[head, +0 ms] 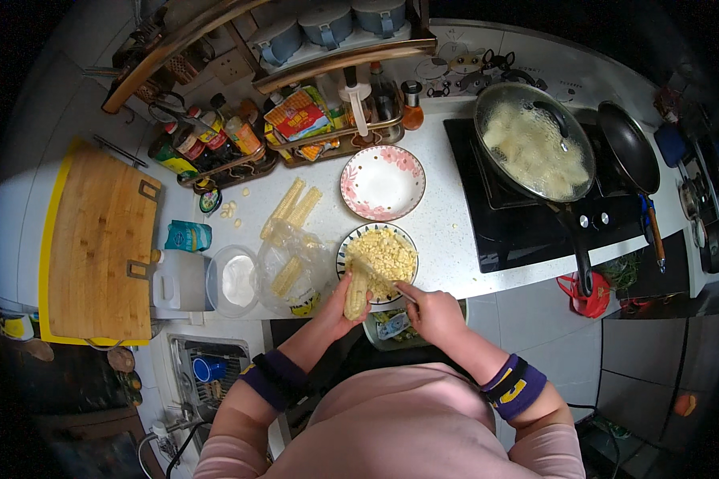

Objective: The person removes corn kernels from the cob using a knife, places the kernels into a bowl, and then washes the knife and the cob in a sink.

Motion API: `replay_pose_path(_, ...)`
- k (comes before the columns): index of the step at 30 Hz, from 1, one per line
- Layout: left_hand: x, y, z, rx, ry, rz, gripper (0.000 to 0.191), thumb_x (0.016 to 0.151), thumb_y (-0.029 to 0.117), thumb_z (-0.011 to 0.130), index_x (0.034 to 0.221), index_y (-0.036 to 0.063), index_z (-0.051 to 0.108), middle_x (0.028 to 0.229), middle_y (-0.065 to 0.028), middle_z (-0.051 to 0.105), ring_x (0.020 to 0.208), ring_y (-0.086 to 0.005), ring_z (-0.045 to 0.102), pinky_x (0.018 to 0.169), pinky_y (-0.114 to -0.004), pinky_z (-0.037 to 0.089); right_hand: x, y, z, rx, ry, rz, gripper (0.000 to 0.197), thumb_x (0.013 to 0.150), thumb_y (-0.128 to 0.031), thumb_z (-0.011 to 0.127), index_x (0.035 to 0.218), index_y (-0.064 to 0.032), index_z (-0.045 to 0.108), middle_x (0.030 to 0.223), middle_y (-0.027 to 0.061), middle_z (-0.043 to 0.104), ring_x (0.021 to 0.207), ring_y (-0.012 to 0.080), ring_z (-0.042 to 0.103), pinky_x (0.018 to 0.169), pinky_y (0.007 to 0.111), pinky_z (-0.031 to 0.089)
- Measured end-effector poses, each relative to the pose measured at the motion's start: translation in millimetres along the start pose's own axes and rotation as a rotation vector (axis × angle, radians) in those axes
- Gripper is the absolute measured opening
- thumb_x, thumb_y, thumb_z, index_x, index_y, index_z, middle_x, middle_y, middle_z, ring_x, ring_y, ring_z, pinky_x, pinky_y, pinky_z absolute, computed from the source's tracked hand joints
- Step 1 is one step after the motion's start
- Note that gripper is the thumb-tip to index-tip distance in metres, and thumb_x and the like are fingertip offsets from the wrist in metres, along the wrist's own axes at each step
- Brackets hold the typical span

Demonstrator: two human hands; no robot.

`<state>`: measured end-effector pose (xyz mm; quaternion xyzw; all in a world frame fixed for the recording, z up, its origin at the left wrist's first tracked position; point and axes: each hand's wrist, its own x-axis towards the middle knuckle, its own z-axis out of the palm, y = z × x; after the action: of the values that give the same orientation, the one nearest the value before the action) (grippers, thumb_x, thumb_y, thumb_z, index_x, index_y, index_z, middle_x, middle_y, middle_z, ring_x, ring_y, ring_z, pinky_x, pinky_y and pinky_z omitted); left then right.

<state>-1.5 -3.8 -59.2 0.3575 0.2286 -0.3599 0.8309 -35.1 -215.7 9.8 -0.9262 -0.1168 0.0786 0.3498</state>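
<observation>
My left hand point(341, 311) grips an ear of corn point(356, 297) at the near edge of a patterned plate point(341, 254). Cut corn kernels point(383, 248) cover most of that plate. In my right hand point(431, 308) is a knife, its blade point(374, 267) slanting over the kernels with the tip side against the upper end of the ear. Left of the plate, a clear plastic bag point(317, 278) holds a piece of corn point(287, 276). Stripped-looking cobs point(283, 206) lie behind the bag. Beyond the plate stands a floral bowl point(383, 185) with nothing visible in it.
A glass-lidded pan point(536, 149) with bubbling contents sits on the black cooktop point(503, 239), its handle point(578, 251) jutting past the counter edge. Behind it is a second pan point(629, 149). A tub of white powder point(238, 281) stands left. Below the counter edge is a bin point(377, 340).
</observation>
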Motion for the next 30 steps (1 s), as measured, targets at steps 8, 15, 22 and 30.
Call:
replay_pose_path(8,18.1,-4.7,3.6,-0.225,0.138,0.155,0.037,0.087,0.042,0.038,0.102,0.0101,0.048,0.083,-0.0093,0.054,0.073,-0.0194,0.054,0.063,-0.031,0.047,-10.7,-25.8,1.2,-0.188,-0.004,-0.317,0.046,0.065,-0.007,0.054,0.111,-0.0111,0.053,0.051,0.0085,0.054,0.044,0.0242,0.054,0.045,0.036,0.044)
replay_pose_path(15,27.1,-2.3,3.2,-0.201,0.066,0.195,0.036,0.087,0.04,0.039,0.102,0.0096,0.048,0.088,-0.0105,0.054,0.078,-0.0199,0.054,0.067,-0.032,0.047,-14.5,-30.4,-0.4,-0.277,0.009,-0.374,0.053,0.063,-0.008,0.053,0.116,-0.0129,0.051,0.051,0.0058,0.051,0.045,0.0216,0.054,0.043,0.034,0.044)
replay_pose_path(22,22.1,3.4,20.0,-0.188,0.136,0.162,0.035,0.087,0.039,0.038,0.104,0.0093,0.048,0.09,-0.0104,0.054,0.08,-0.0206,0.053,0.069,-0.032,0.047,-14.4,-26.8,4.7,-0.357,0.044,-0.384,0.055,0.062,-0.009,0.053,0.117,-0.0135,0.051,0.051,0.0048,0.049,0.045,0.0198,0.053,0.042,0.032,0.043)
replay_pose_path(30,14.7,3.2,32.7,-0.183,0.206,0.142,0.035,0.087,0.038,0.038,0.105,0.0089,0.048,0.092,-0.0102,0.054,0.083,-0.0213,0.053,0.071,-0.033,0.046,-11.1,-25.6,4.6,-0.415,0.049,-0.397,0.055,0.063,-0.008,0.049,0.119,-0.0106,0.049,0.051,0.0045,0.05,0.045,0.0186,0.052,0.042,0.03,0.043)
